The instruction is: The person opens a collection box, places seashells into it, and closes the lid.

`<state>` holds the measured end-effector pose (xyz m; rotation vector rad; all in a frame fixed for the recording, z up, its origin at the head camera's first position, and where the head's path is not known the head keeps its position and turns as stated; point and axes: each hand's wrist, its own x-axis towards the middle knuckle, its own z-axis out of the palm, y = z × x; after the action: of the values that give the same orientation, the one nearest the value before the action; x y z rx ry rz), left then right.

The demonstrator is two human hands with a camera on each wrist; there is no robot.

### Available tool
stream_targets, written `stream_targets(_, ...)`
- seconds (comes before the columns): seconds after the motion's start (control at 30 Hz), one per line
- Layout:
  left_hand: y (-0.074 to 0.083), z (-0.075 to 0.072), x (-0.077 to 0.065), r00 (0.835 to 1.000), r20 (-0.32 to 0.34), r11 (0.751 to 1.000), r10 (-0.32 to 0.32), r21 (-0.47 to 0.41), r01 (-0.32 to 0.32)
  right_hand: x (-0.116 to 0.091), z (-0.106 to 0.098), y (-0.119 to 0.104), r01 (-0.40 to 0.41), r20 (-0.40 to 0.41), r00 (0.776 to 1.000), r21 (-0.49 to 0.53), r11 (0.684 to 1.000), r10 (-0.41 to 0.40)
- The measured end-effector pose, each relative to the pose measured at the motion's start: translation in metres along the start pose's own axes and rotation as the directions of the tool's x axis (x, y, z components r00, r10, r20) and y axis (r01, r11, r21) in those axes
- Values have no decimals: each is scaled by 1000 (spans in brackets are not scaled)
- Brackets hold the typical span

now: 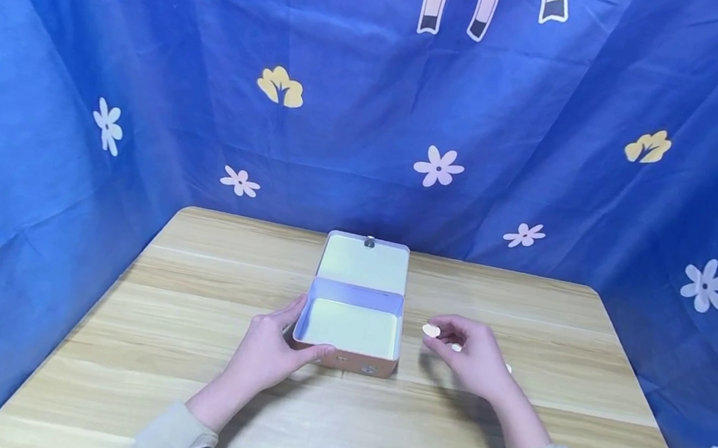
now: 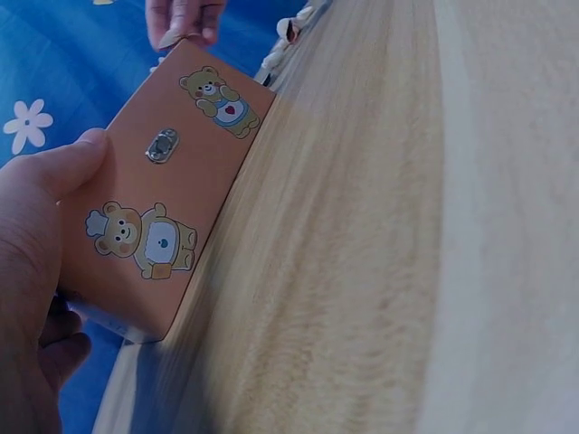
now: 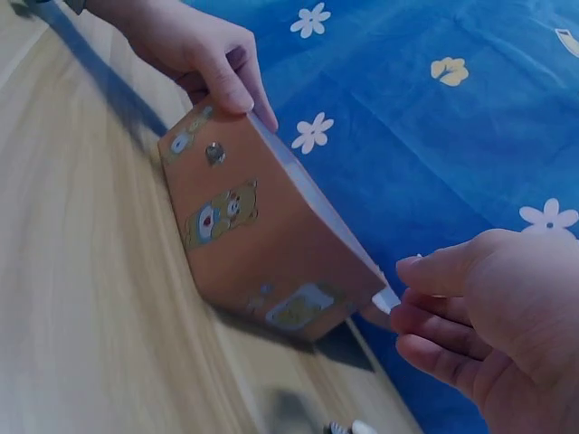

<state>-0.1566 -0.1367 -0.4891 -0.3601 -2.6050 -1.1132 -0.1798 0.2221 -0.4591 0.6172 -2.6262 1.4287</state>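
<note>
An orange-brown metal box (image 1: 362,363) with bear pictures and a metal clasp stands on the table, its lid (image 1: 364,261) raised at the back. The white inside shows no contents. My left hand (image 1: 271,349) grips the box's left front corner, thumb over the front rim and fingers along the left side. Just right of the box, my right hand (image 1: 471,352) pinches a small white seashell (image 1: 431,330) between thumb and fingers. In the right wrist view the seashell (image 3: 387,300) partly shows at the fingertips, overlapping the box's corner.
Several more small shells (image 2: 288,32) lie on the wooden table (image 1: 198,309) right of the box, partly behind my right hand in the head view. A blue patterned cloth (image 1: 343,139) hangs behind the table and at both sides.
</note>
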Motion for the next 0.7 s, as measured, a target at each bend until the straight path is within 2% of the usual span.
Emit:
stream_targets(0.3, 0, 3, -3, 999, -7, 999, -34, -4, 34, 15, 14, -18, -18, 24, 1000, 99, 995, 16)
stream_targets(0.47, 2, 5, -4, 999, -12, 999, -44, -6, 44, 22, 23, -26, -1, 40, 999, 134, 991, -4)
stream_targets(0.7, 1, 8, -3, 999, -43, 1000, -20, 11, 20, 34, 35, -30, -2, 69, 998, 162, 987, -9)
